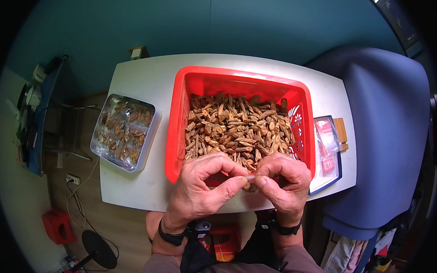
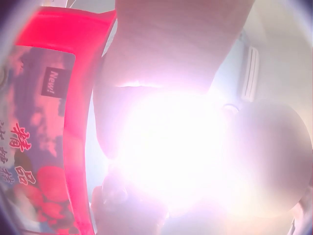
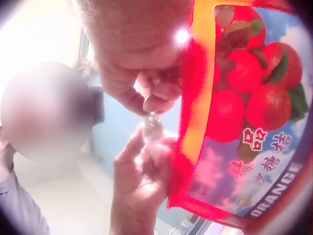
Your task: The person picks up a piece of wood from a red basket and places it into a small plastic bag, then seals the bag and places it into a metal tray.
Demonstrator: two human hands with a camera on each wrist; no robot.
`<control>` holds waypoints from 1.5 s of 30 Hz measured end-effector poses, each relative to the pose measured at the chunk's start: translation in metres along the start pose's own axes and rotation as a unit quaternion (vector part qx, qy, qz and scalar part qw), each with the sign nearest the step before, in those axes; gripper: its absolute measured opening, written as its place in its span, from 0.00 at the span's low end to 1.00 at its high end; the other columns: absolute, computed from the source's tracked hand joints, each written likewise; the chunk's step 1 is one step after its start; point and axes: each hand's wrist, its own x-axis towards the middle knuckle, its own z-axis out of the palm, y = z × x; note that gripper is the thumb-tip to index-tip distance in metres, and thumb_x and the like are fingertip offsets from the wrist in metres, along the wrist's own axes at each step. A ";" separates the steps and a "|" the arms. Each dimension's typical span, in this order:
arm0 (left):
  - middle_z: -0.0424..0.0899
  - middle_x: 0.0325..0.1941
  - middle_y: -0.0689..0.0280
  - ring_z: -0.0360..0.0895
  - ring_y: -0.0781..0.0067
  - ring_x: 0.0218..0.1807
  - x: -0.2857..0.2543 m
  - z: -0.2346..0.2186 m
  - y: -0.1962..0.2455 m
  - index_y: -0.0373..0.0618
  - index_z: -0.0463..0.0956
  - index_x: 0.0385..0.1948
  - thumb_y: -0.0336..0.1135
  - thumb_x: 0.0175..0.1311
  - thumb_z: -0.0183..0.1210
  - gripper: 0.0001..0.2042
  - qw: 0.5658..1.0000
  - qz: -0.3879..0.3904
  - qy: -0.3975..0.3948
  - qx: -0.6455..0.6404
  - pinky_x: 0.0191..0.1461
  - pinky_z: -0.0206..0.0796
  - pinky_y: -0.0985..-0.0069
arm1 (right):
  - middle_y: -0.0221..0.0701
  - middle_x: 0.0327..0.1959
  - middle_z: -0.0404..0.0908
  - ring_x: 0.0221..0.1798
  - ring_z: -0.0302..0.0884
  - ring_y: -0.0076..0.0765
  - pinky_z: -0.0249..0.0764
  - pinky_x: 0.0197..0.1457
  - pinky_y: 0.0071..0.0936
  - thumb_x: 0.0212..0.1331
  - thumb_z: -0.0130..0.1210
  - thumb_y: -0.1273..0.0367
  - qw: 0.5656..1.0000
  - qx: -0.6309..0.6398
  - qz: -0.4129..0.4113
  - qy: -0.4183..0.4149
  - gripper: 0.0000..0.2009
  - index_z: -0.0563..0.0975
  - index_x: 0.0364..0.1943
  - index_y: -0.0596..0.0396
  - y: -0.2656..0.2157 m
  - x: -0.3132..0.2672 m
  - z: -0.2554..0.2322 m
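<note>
Both hands meet over the near rim of a red plastic basket point(image 1: 180, 75) heaped with brown dried root slices point(image 1: 237, 126). Between them is a small clear zip bag point(image 1: 249, 178) with a red line along its top, and a pale slice shows inside. My left hand point(image 1: 201, 185) pinches one end of the bag's top edge between thumb and forefinger. At the other end, my right hand point(image 1: 285, 182) pinches the same edge. The right wrist view shows the little bag point(image 3: 153, 128) between the fingers, while glare washes out the fingertips in the left wrist view.
Left of the basket on the white table point(image 1: 144, 76), a metal tin point(image 1: 153, 138) holds several filled clear bags point(image 1: 127, 130). A tray point(image 1: 330, 180) with red-marked empty bags point(image 1: 327, 137) lies at right, beside a wooden block point(image 1: 341, 132). A blue-covered bulky object point(image 1: 382, 140) stands beyond the table's right edge.
</note>
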 end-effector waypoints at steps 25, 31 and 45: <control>0.81 0.28 0.67 0.79 0.79 0.32 -0.001 -0.003 0.001 0.38 0.81 0.31 0.25 0.58 0.65 0.03 1.000 -0.007 -0.006 0.023 0.34 0.69 0.81 | 0.30 0.21 0.79 0.23 0.74 0.27 0.68 0.28 0.24 0.46 0.63 0.79 1.000 -0.024 0.003 -0.008 0.04 0.82 0.28 0.59 -0.005 0.002 0.000; 0.81 0.28 0.67 0.78 0.80 0.31 -0.001 -0.002 -0.001 0.38 0.81 0.31 0.24 0.57 0.65 0.03 1.000 -0.008 -0.008 0.027 0.33 0.69 0.81 | 0.31 0.21 0.81 0.24 0.77 0.28 0.70 0.28 0.25 0.46 0.62 0.79 0.997 -0.073 -0.013 -0.004 0.03 0.81 0.26 0.59 -0.007 0.002 0.000; 0.80 0.24 0.67 0.76 0.75 0.29 0.002 -0.001 -0.003 0.41 0.81 0.27 0.21 0.50 0.65 0.05 0.995 0.068 0.004 0.074 0.31 0.66 0.77 | 0.31 0.23 0.80 0.21 0.72 0.25 0.66 0.25 0.23 0.46 0.64 0.79 0.999 -0.020 -0.014 -0.028 0.04 0.81 0.27 0.59 -0.006 0.001 0.004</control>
